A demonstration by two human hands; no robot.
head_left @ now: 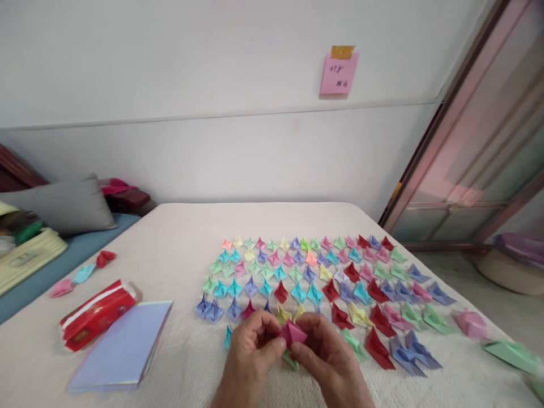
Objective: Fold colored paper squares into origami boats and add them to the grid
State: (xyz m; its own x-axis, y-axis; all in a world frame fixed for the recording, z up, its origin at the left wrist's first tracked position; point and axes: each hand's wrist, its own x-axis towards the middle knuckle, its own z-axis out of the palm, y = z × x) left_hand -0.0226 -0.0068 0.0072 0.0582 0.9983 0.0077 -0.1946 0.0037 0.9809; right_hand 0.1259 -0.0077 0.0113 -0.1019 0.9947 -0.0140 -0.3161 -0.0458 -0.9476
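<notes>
My left hand [250, 351] and my right hand [329, 357] meet low in the view, fingers pinched on one small magenta folded paper piece [291, 333]. Both hands grip it from opposite sides just above the beige cloth-covered table [182, 238]. Beyond my fingers lie rows of several small folded paper shapes [314, 277] in red, blue, teal, green, yellow and pink. A green folded piece [289, 359] peeks out under my hands.
A stack of lilac paper sheets [121, 348] lies at the left, with a red packet [96, 314] beside it. Loose folded pieces [83, 273] sit farther left. A grey cushion [68, 205], a pink wall note [339, 72] and a glass door [480, 153] surround the table.
</notes>
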